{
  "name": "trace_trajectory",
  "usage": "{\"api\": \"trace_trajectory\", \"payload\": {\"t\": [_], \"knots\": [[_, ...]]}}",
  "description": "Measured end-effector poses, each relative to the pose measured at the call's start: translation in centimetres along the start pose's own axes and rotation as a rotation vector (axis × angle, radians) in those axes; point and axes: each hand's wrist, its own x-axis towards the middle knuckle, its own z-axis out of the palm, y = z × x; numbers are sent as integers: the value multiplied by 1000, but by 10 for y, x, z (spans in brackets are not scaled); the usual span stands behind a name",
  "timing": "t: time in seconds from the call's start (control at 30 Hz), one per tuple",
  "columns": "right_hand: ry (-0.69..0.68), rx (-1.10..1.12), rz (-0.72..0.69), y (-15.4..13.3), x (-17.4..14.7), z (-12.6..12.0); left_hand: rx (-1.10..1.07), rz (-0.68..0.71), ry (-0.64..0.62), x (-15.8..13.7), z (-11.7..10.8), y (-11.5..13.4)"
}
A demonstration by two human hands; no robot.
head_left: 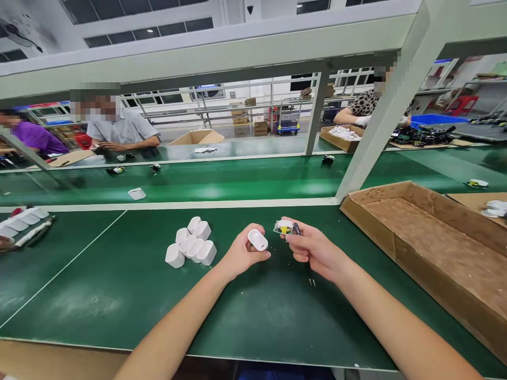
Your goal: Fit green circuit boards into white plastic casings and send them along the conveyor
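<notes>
My left hand (pixel 241 256) is closed around a small white plastic housing (pixel 257 239), its rounded end pointing up. Just to its right, my right hand (pixel 312 248) pinches a small circuit board (pixel 284 227) carrying yellow and white parts. The two pieces are a few centimetres apart above the green table (pixel 119 295). A cluster of several more white housings (pixel 192 244) stands on the table to the left of my left hand.
A shallow cardboard tray (pixel 428 232) lies at the right. A green conveyor belt (pixel 222 182) runs behind, with a white housing (pixel 137 193) and small parts on it. More white housings (pixel 24 219) lie far left. Other people sit across the belt.
</notes>
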Motion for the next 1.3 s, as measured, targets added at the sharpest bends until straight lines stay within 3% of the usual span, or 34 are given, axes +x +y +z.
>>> {"api": "trace_trajectory", "payload": {"t": [0.23,0.43,0.6,0.67,0.8,0.93,1.03,1.13,1.3], "knots": [[76,-184,-111,2,2,-1,72,173,3,-2,-1,6],[9,-112,17,5,6,-3,237,248,90,-3,1,11],[41,-107,99,9,11,-5,238,242,69,-3,2,8],[93,-220,54,10,14,-8,226,195,66,-2,1,5],[235,-742,-235,10,19,-15,78,82,103,1,-2,3],[123,-1168,-380,14,11,-8,-127,12,184,3,-3,2],[12,-1412,-354,19,1,4,-172,-18,230,4,-3,3],[6,-1599,-236,24,-3,11,-113,4,227,4,-3,2],[-36,-1502,-221,25,5,4,-54,-9,104,3,-3,0]]}}
